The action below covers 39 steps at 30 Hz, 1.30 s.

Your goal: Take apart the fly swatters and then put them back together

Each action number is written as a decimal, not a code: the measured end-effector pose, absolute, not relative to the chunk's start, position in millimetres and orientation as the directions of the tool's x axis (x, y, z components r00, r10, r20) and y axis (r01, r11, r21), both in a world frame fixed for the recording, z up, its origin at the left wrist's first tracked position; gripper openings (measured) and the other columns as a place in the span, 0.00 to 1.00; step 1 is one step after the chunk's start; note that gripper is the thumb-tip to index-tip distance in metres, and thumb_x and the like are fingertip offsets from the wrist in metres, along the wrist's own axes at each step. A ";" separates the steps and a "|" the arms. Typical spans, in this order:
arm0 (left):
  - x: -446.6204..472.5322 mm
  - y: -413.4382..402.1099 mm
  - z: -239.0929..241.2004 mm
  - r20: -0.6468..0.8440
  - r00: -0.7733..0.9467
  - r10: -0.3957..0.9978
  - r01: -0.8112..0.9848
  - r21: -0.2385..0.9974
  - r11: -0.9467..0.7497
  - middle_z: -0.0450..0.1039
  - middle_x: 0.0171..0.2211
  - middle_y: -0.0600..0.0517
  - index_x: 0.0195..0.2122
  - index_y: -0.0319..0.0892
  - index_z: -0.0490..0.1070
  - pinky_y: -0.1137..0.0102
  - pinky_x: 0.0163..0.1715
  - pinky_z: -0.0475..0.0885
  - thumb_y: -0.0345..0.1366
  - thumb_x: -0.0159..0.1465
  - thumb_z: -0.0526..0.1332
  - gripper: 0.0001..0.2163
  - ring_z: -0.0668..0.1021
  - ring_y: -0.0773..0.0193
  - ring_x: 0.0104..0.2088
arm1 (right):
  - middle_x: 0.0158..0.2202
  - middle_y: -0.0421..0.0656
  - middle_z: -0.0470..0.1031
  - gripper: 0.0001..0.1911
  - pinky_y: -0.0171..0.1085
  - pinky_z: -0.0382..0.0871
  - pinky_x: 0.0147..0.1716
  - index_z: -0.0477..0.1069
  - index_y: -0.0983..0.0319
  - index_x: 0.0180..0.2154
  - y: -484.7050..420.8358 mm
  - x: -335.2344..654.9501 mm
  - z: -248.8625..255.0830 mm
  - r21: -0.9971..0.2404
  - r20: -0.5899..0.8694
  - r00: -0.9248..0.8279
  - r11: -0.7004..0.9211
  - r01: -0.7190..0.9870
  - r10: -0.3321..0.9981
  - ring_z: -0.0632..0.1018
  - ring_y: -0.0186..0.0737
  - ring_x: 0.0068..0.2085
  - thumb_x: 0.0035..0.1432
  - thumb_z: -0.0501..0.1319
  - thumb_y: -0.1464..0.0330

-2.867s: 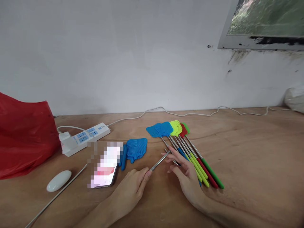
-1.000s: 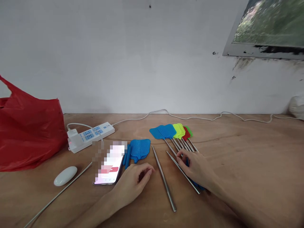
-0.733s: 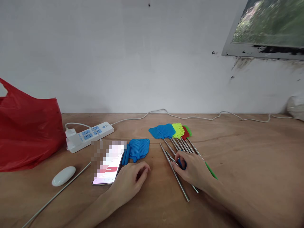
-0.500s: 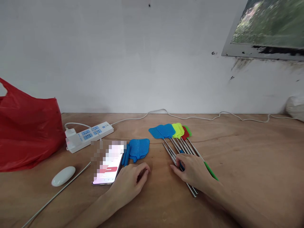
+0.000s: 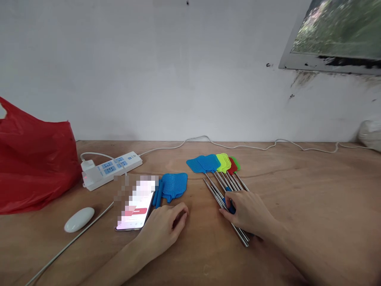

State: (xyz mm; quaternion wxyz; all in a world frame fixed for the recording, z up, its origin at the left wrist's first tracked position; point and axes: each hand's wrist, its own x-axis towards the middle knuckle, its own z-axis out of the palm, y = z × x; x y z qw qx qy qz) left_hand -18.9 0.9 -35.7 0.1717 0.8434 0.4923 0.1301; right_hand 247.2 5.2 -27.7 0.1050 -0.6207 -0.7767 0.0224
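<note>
My left hand (image 5: pixel 165 222) rests on the table with its fingers curled and the thumb against the index finger; nothing shows in it. Beside it are a blue swatter head (image 5: pixel 174 186) and blue handle pieces (image 5: pixel 157 194). My right hand (image 5: pixel 248 208) lies over a fan of fly swatters, its thumb and fingers around a blue handle (image 5: pixel 228 204). The swatters' heads are blue (image 5: pixel 210 163), yellow (image 5: pixel 223 162), red (image 5: pixel 233 166) and green (image 5: pixel 236 163), on metal rods. Loose metal rods (image 5: pixel 239 234) stick out below this hand. It hides the green handle.
A lit phone (image 5: pixel 138 206), partly pixelated, lies by my left wrist. Further left are a white power strip (image 5: pixel 111 171), a white mouse (image 5: pixel 79 219) and a red plastic bag (image 5: pixel 35 167). A white cable (image 5: pixel 205 137) runs along the wall.
My right hand has shifted slightly right across the rods, showing more of the blue handle and covering the green one. My left hand stays in place.
</note>
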 end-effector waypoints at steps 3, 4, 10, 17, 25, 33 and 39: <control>-18.5 0.3 -34.8 0.044 0.483 0.875 0.784 0.424 -0.454 0.73 0.26 0.54 0.36 0.46 0.70 0.69 0.26 0.55 0.36 0.70 0.48 0.11 0.74 0.61 0.27 | 0.24 0.39 0.73 0.09 0.36 0.48 0.26 0.69 0.58 0.26 4.0 247.2 -23.8 -0.157 0.105 -0.207 0.222 0.962 0.973 0.73 0.41 0.28 0.53 0.66 0.63; -18.5 0.1 -34.7 0.042 0.484 0.874 0.785 0.422 -0.454 0.74 0.26 0.54 0.36 0.46 0.69 0.69 0.26 0.55 0.36 0.70 0.48 0.11 0.74 0.61 0.27 | 0.23 0.39 0.73 0.08 0.36 0.48 0.26 0.69 0.58 0.26 3.7 247.4 -23.3 -0.157 0.097 -0.212 0.225 0.962 0.972 0.73 0.41 0.28 0.53 0.66 0.63; -19.3 0.6 -36.4 0.035 0.487 0.872 0.788 0.412 -0.457 0.73 0.26 0.55 0.36 0.46 0.68 0.69 0.26 0.54 0.36 0.71 0.48 0.11 0.74 0.60 0.27 | 0.24 0.40 0.74 0.09 0.36 0.49 0.26 0.69 0.58 0.25 4.9 252.5 -25.5 -0.180 0.098 -0.251 0.265 0.947 0.963 0.73 0.42 0.29 0.52 0.67 0.63; -20.2 2.1 -38.1 0.050 0.488 0.871 0.788 0.404 -0.464 0.72 0.25 0.55 0.36 0.46 0.68 0.69 0.26 0.54 0.36 0.71 0.49 0.10 0.74 0.60 0.27 | 0.21 0.38 0.71 0.10 0.35 0.50 0.25 0.69 0.58 0.25 7.7 254.9 -23.8 -0.227 0.127 -0.251 0.274 0.934 0.960 0.71 0.38 0.26 0.57 0.64 0.63; -20.8 0.3 -38.7 0.049 0.482 0.875 0.791 0.406 -0.458 0.74 0.26 0.54 0.37 0.47 0.69 0.69 0.27 0.55 0.36 0.71 0.49 0.10 0.75 0.59 0.27 | 0.27 0.39 0.74 0.05 0.34 0.49 0.24 0.72 0.58 0.34 17.8 261.5 -29.7 -0.161 0.247 -0.132 0.174 0.971 0.960 0.73 0.39 0.27 0.62 0.61 0.64; -20.2 -0.1 -41.4 0.060 0.502 0.863 0.776 0.410 -0.480 0.72 0.23 0.56 0.37 0.46 0.67 0.70 0.25 0.54 0.36 0.70 0.49 0.09 0.74 0.60 0.25 | 0.27 0.39 0.74 0.05 0.34 0.51 0.25 0.74 0.57 0.31 18.7 259.2 -32.6 -0.184 0.251 -0.147 0.196 0.963 0.957 0.75 0.40 0.30 0.60 0.62 0.67; -21.2 -0.1 -41.1 0.064 0.511 0.857 0.770 0.409 -0.489 0.73 0.25 0.56 0.38 0.47 0.67 0.70 0.25 0.54 0.36 0.70 0.48 0.09 0.75 0.61 0.25 | 0.30 0.41 0.76 0.04 0.35 0.50 0.24 0.71 0.58 0.37 21.2 257.4 -36.1 -0.142 0.249 -0.064 0.102 0.985 0.966 0.77 0.42 0.30 0.62 0.61 0.65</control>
